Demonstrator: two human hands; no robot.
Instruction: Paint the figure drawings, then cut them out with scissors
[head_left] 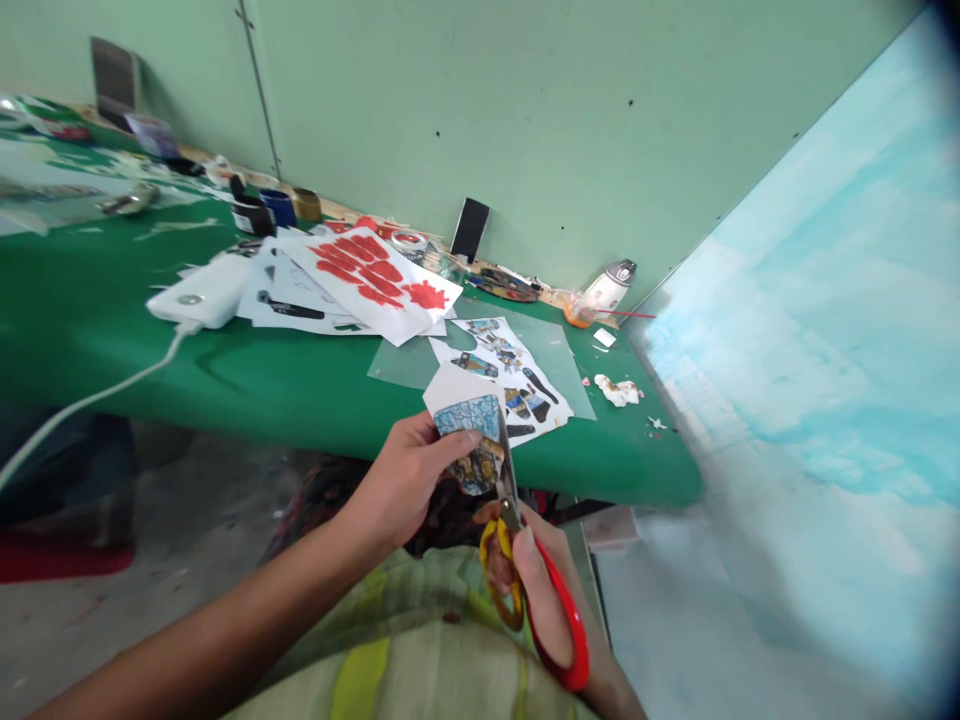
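Note:
Between thumb and fingers, my left hand (409, 470) pinches a paper cutout (466, 415) with a blue cracked pattern above and a brown, dark part below. White paper still borders its upper edge. My right hand (544, 575) grips scissors (510, 515) by their yellow and red handle loops. Their blades point upward along the right edge of the cutout; whether paper lies between them I cannot tell. Just beyond, a white sheet printed with several small coloured shapes (525, 365) lies on a clear plastic sheet (577, 380), with a piece cut from its left side.
A green-covered table (300, 385) meets the wall. On it are papers with red paint strokes (405, 310), a white device with a cable (202, 290), paint jars (277, 207), a phone (470, 228), a white bottle (609, 288) and crumpled tissue (618, 390).

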